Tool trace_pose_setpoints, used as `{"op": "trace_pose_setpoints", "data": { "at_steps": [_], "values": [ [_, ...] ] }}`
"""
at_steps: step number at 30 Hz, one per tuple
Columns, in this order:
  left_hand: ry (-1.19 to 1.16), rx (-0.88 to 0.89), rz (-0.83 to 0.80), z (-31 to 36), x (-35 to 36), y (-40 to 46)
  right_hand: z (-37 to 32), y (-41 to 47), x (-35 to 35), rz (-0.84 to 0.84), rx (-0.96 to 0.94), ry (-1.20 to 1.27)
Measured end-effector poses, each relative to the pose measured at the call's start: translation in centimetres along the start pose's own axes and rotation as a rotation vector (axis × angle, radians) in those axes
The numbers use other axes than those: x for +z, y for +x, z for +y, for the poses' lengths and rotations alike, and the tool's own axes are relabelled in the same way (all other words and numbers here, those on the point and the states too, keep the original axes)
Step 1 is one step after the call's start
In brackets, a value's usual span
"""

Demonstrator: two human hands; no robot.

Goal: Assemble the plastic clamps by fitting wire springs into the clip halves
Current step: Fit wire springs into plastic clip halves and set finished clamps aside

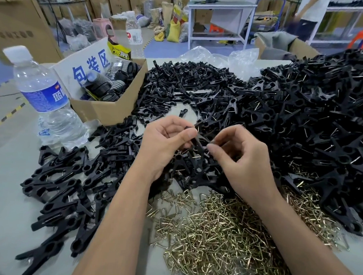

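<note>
Left hand (167, 140) and right hand (242, 153) both pinch the long black plastic clip halves (199, 142) together above the brass-coloured wire springs (213, 230) — best keep those halves squarely aligned before seating a spring.

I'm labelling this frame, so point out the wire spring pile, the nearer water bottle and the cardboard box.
wire spring pile (223, 231), head view, middle of the heap.
nearer water bottle (44, 96), head view, blue label.
cardboard box (105, 109), head view, bare front wall.

"包装区" on box flap (89, 68); "PROTAPER" on yellow-black package (118, 52)
</note>
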State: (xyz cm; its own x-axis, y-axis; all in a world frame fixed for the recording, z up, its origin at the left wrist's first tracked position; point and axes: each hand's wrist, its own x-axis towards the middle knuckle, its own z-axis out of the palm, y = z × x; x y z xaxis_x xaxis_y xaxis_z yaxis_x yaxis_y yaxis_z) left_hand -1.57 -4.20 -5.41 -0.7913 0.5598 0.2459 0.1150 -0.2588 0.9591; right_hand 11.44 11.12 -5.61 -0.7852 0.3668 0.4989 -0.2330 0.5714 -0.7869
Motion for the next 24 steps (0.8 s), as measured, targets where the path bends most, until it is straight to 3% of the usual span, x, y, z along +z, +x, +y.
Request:
{"op": "trace_pose_setpoints", "data": {
  "at_steps": [2, 5, 9, 11, 14, 24],
  "values": [
    [-0.018, 0.020, 0.056, 0.1, -0.7, 0.1, -0.6, -0.2, 0.6, -0.103, -0.141, -0.151],
    [-0.035, 0.031, 0.100, 0.1, -1.4, 0.2, -1.1, -0.3, 0.9, -0.196, -0.208, -0.216],
    [-0.043, 0.037, 0.150, 0.0, -1.7, 0.5, -1.4, -0.6, 1.1, -0.582, -0.294, -0.380],
    [-0.035, 0.038, 0.164, -0.1, -1.8, 0.5, -1.3, -0.7, 1.8, -0.699, -0.322, -0.474],
    [0.010, 0.045, 0.160, -0.4, -2.0, 0.7, -1.3, -0.7, 2.0, -0.680, -0.276, -0.409],
    [0.013, 0.020, 0.164, -0.6, -2.2, 0.8, -0.7, -0.6, 0.5, -0.479, 0.027, 0.132]
  ]
}}
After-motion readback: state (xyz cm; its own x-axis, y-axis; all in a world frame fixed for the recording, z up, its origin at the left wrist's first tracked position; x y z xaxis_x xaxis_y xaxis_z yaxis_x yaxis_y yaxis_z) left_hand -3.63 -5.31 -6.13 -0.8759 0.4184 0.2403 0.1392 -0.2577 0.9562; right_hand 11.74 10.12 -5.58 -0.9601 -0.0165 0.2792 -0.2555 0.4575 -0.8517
